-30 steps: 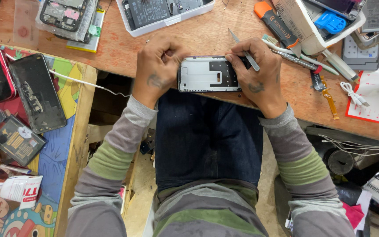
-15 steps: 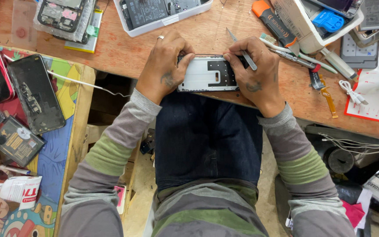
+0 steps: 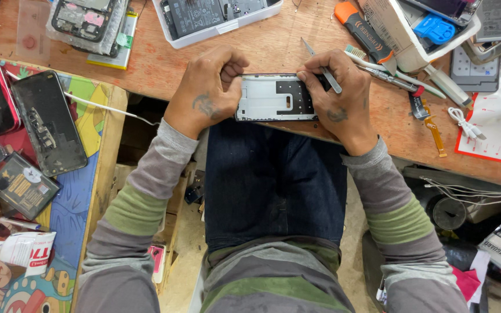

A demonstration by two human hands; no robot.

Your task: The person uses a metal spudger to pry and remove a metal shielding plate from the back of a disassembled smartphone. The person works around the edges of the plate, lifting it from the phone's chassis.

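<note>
At the near edge of the worn wooden workbench, your left hand curls closed on the end of the silver-and-black opened phone frame, seemingly to steady it. Your right hand pinches slim metal tweezers over its other end. Tools and phone parts crowd the bench.

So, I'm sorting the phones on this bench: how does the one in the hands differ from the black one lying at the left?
The phone frame is pale grey and opened up, its inside showing; the black phone is dark and scuffed. The frame lies crosswise at the bench edge, gripped by the left hand and right hand; the black phone lies lengthwise, untouched. Both lie flat.
</note>
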